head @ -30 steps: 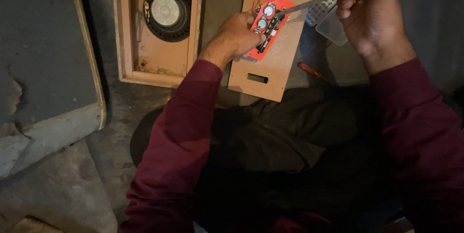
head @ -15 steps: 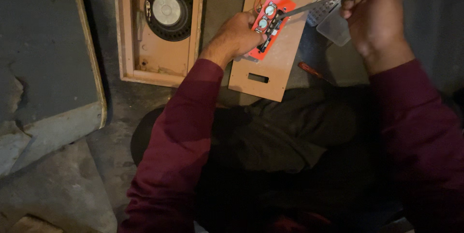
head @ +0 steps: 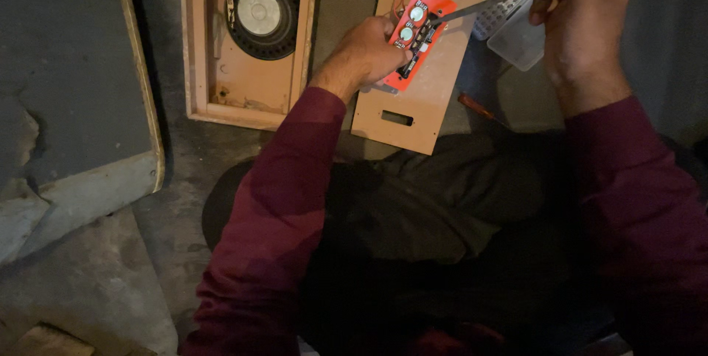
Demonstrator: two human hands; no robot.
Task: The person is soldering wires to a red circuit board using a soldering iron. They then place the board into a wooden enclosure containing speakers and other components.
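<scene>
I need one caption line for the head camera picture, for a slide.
Left hand steadies a red circuit board on a wooden panel while the right hand brings a yellow-handled tool to it.

The little circuit board [head: 415,35] is bright red — the wooden panel [head: 428,68] under it is light brown, the speaker [head: 262,14] is black, the sleeves [head: 280,208] dark red.

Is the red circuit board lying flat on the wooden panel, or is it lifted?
Cannot tell. The left hand grips the red circuit board at its left edge over the wooden panel, but this top-down view hides any gap.
</scene>
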